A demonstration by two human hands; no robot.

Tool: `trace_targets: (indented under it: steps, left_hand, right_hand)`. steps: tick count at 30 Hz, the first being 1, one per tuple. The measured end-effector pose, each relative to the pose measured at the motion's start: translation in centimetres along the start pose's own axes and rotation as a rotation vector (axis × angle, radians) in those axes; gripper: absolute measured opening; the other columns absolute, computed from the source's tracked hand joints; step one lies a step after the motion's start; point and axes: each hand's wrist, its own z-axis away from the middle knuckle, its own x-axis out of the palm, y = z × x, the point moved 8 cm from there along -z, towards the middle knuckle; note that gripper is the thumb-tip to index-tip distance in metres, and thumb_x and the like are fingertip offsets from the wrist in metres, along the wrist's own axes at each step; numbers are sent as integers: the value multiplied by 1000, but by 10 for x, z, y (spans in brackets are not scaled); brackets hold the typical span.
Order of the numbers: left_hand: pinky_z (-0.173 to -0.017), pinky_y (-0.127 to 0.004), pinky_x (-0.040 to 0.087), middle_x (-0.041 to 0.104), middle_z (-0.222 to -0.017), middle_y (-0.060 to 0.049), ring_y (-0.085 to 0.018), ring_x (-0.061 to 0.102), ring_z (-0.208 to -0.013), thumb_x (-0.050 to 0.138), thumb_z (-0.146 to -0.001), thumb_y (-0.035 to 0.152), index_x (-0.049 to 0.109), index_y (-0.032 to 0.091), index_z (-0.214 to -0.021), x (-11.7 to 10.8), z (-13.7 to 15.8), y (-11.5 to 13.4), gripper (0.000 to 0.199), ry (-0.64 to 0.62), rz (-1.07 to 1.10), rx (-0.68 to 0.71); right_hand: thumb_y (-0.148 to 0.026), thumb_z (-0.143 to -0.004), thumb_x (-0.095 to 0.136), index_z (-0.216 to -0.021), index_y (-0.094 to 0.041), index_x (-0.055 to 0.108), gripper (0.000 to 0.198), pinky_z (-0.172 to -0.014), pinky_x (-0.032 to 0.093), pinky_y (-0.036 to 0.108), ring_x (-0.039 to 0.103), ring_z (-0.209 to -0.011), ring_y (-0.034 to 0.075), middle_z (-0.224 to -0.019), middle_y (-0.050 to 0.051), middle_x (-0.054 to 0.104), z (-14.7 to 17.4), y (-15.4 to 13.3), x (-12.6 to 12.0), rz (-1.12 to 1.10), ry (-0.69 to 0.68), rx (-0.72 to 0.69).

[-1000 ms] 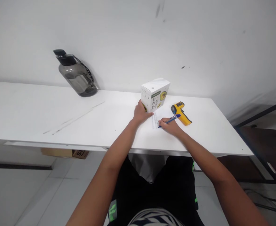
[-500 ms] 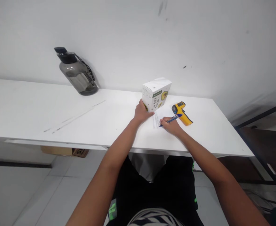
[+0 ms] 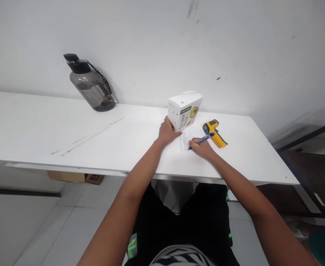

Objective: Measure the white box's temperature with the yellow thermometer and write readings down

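My left hand [image 3: 167, 133] is wrapped round the lower left side of a white carton [image 3: 183, 111] printed "Super Meal" with avocado pictures. The carton stands on the white desk, and my left thumb reaches toward a small sheet of paper [image 3: 184, 142] covered with faint writing. In my right hand [image 3: 202, 148] is a blue ballpoint pen [image 3: 205, 139], gripped between thumb and fingers. Its tip meets the paper, while its cap end points up and to the right. Just beyond this hand lies a yellow and black infrared thermometer [image 3: 217, 136].
A grey, see-through water bottle [image 3: 94, 90] with a black lid stands at the back left against the wall. The white desk [image 3: 54, 129] ends on the right near a dark metal frame [image 3: 312, 135]. Under the desk sits a cardboard box [image 3: 68, 177].
Both hands stay almost in place, with the pen tip still on the paper. At the lower right edge, a teal shape has come further into view.
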Motion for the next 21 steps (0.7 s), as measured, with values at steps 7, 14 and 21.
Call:
trace_targets:
  steps: [7,14,21]
  left_hand:
    - [-86,-46,50,58,-123,-14,-36,57,-114,84,-57,40,32,22,-129,1,0,-1,91,2,0,10]
    - [-86,-45,51,58,-123,-13,-34,58,-115,83,-57,40,32,22,-128,2,-1,-2,89,-3,-2,9]
    - [-86,-45,51,59,-123,-13,-35,57,-116,82,-58,40,31,22,-129,1,0,-1,88,-1,-13,18]
  right_hand:
    - [-47,-82,50,-56,-22,49,36,-62,38,30,47,-61,16,-56,-1,51,-1,2,0,30,17,-17]
    - [-47,-80,50,-58,-21,53,34,-62,38,30,49,-62,16,-56,-1,51,-1,6,-4,14,75,-1]
    - [-45,-80,50,-59,-21,54,32,-63,38,30,49,-63,16,-58,-1,53,-1,6,-2,18,58,13]
